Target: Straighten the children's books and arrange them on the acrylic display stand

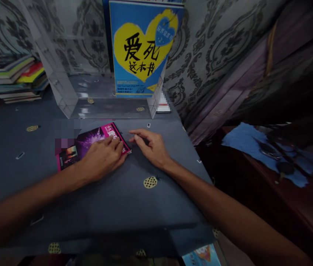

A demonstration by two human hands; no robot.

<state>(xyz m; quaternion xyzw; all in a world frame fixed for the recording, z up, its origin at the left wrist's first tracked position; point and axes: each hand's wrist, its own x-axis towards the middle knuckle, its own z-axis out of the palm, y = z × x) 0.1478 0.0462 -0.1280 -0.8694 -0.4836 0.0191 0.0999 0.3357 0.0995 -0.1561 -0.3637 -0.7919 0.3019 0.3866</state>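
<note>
A purple and pink book (pixel 87 142) with Chinese print lies on the blue-grey tablecloth, slightly tilted to the line of the table. My left hand (pixel 103 157) rests over its cover near the right end, fingers bent onto it and thumb along the near edge. Just right of the book, my right hand (pixel 152 147) is empty, with the index finger stretched out and the thumb apart from it. Behind both hands stands a clear acrylic rack (pixel 103 109). In its right part a blue book (pixel 142 87) with a yellow heart stands upright.
Stacked books (pixel 20 79) fill the back left of the table. A small white object (pixel 163 103), partly blurred, is beside the rack. To the right, a blue cloth (pixel 245 144) with dark items lies on a dark red surface (pixel 278 199). Patterned curtain (pixel 223 37) hangs behind.
</note>
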